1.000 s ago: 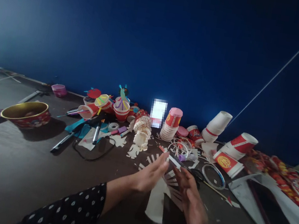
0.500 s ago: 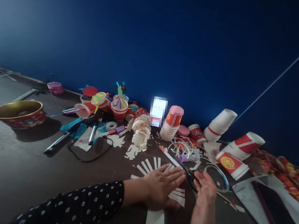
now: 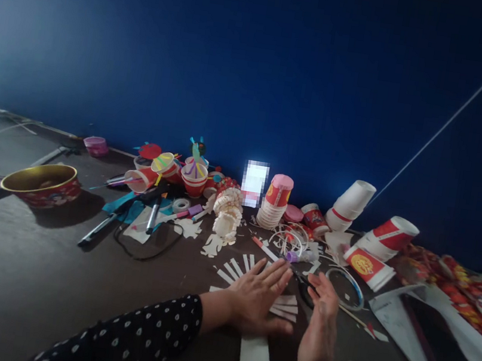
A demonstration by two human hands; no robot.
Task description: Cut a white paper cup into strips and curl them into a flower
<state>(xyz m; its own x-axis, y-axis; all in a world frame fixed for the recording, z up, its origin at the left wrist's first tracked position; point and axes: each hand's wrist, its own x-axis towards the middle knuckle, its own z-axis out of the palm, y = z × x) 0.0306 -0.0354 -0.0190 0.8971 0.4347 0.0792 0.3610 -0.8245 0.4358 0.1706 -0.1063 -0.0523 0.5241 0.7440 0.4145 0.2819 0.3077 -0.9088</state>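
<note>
My left hand (image 3: 257, 297) lies flat, fingers outstretched, on a white paper piece (image 3: 255, 354) cut into strips that fan out around it. The paper's middle is hidden beneath the palm. Just to the right, my right hand (image 3: 320, 331) stands on its edge with the palm turned left and the fingers loosely bent; nothing shows in it. Partly behind its fingers are the black handles of scissors (image 3: 306, 291). Beyond the left hand, a caterpillar-like chain of white cut paper (image 3: 227, 217) lies on the dark table (image 3: 134, 315).
Stacked paper cups (image 3: 276, 201) stand at the back, with more cups (image 3: 348, 205) at right. Left are a red and gold bowl (image 3: 42, 190), a black marker (image 3: 153, 215) and cup crafts (image 3: 193, 179). A dark phone (image 3: 446, 350) lies at right. A lit, blurred screen (image 3: 254, 182) stands against the blue wall.
My left hand stays pressed on the paper, its thumb now further from the palm. My right hand has shifted slightly left. The whole view has turned a little.
</note>
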